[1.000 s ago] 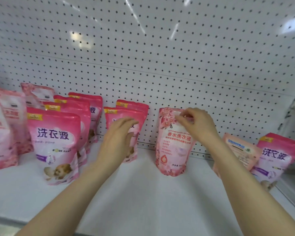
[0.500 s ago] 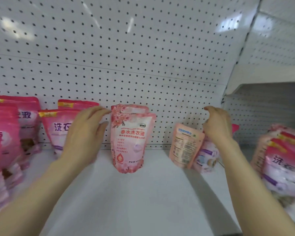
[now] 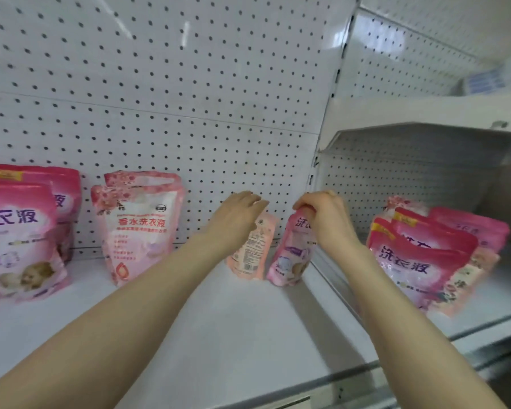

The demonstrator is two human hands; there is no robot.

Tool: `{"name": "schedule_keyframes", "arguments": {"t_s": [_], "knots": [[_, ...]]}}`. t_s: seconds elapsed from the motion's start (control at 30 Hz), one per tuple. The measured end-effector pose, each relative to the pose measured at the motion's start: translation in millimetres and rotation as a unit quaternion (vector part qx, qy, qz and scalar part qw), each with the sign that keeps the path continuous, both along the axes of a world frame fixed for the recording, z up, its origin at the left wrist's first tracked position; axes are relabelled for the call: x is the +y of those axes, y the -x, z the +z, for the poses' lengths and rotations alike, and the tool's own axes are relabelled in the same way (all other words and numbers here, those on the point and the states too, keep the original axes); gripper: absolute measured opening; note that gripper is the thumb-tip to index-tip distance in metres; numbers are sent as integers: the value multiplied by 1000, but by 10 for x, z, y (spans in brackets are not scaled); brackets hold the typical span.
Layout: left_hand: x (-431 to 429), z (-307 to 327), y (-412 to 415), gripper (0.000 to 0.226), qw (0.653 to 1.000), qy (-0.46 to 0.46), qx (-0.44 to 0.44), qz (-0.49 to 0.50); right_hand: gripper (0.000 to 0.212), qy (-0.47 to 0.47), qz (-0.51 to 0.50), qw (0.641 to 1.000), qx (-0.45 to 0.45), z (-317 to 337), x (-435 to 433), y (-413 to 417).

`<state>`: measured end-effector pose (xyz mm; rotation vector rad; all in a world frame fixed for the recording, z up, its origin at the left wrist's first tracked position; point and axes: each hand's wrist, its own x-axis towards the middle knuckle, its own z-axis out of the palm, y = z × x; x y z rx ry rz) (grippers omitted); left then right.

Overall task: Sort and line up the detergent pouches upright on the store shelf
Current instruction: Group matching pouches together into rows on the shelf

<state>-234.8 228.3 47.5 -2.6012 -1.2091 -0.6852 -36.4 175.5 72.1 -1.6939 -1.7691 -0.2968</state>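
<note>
Two pouches stand near the right end of the white shelf (image 3: 219, 335). My right hand (image 3: 322, 215) grips the top of a pink and purple pouch (image 3: 291, 255), which leans left. My left hand (image 3: 236, 215) reaches over the top of a pale pink pouch (image 3: 252, 249) turned back side out; whether it touches the pouch is unclear, and its fingers look apart. A floral light pink pouch (image 3: 139, 225) stands upright further left. Deep pink pouches (image 3: 18, 237) stand at the far left.
A white pegboard wall (image 3: 174, 98) backs the shelf. A metal upright (image 3: 316, 172) divides this bay from the neighbouring one, where several pink pouches (image 3: 419, 258) lean in a loose pile. Another shelf (image 3: 425, 113) hangs above that bay.
The view has swung right. My left hand left the floral pouch and moved right to the pale pink pouch. My right hand has closed on the top of the pink and purple pouch.
</note>
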Motion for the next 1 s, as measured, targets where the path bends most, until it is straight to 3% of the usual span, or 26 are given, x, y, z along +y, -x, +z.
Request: {"name": "schedule_keyframes", "arguments": {"t_s": [0.1, 0.3, 0.37, 0.5, 0.53, 0.6, 0.7, 0.8, 0.9, 1.0], "knots": [[-24, 58, -45, 27, 998, -10, 23, 59, 23, 8, 58, 998, 5, 83, -177, 23], [-353, 113, 278, 12, 990, 72, -112, 55, 6, -39, 132, 991, -3, 126, -236, 255], [-454, 80, 358, 9, 976, 116, -177, 42, 21, -44, 119, 992, -3, 140, -224, 347], [-565, -39, 472, 21, 932, 178, -314, 35, 70, 4, -29, 999, -14, 50, -214, 219], [-589, -89, 494, 27, 915, 191, -353, 38, 73, 32, -44, 998, 22, -10, -230, 155], [-645, -208, 533, 35, 870, 236, -432, 34, 55, 70, -26, 990, 118, -137, -247, 52], [-753, -398, 553, 33, 812, 312, -494, 11, 27, 40, 72, 953, 290, -232, -292, 37], [-855, -533, 572, 22, 793, 313, -523, 7, 30, 61, 185, 864, 464, -376, -345, 156], [-985, -576, 668, 17, 788, 266, -552, 52, 31, 91, 208, 827, 514, -604, -382, 336], [-1222, -588, 901, 14, 769, 229, -591, 83, 16, 23, 210, 791, 574, -638, -471, 540]]}}
